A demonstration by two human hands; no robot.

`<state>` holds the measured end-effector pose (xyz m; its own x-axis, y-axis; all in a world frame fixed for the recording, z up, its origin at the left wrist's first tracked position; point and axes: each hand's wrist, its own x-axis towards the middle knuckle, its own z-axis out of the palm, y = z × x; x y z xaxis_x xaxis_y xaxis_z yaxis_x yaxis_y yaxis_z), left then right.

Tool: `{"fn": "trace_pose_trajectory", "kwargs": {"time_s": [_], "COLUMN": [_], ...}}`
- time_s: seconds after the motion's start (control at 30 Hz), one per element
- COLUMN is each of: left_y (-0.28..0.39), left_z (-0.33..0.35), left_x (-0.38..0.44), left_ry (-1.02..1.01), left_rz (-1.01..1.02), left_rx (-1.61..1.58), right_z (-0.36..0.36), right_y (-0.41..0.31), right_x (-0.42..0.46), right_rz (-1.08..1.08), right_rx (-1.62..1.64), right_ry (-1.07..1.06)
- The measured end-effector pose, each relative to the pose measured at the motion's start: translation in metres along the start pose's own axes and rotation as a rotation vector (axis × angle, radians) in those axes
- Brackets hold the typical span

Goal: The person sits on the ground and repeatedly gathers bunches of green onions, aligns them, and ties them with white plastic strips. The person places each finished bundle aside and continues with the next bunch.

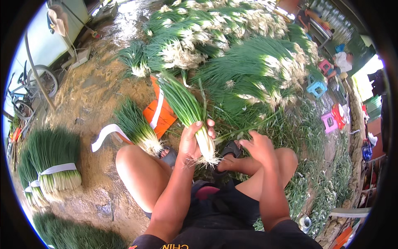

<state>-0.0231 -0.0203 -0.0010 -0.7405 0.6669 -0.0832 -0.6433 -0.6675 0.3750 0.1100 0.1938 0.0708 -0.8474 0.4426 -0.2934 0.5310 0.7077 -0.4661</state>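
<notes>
My left hand grips a bunch of green onions around its pale lower stalks, roots pointing down toward me. To the right, my right hand is raised over my right knee, its fingers slightly blurred. A loose green leaf passes just beyond its fingertips; whether they pinch it, I cannot tell. By my left foot, a smaller pile of green onions rests against an orange sheet. A white strip curls beside that pile.
Large heaps of green onions lie ahead. Bundles tied with white bands stand at left. Leaf trimmings cover the ground on the right. Beyond are a blue stool, a pink stool and a seated person. A bicycle stands far left.
</notes>
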Motion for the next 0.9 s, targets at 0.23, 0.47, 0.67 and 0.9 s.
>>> {"fn": "trace_pose_trajectory", "kwargs": {"time_s": [0.23,0.47,0.67,0.9], "left_y": [-0.012,-0.025,-0.04,-0.027], "left_z": [0.016,0.005,-0.003,0.003], "left_x": [-0.004,-0.005,0.001,0.0], "left_ry": [-0.082,-0.02,0.044,-0.034], "left_rz": [-0.096,-0.153,0.056,-0.062], "left_rx": [0.157,0.185,0.063,0.025], "right_z": [0.044,0.034,0.056,-0.012], "right_y": [-0.066,-0.067,-0.036,0.031], "right_x": [0.034,0.031,0.013,0.039], "right_rz": [-0.034,-0.172,-0.149,-0.045], "right_rx": [1.226,1.348,1.497,1.555], "right_ry": [-0.015,0.181,0.278,0.87]}}
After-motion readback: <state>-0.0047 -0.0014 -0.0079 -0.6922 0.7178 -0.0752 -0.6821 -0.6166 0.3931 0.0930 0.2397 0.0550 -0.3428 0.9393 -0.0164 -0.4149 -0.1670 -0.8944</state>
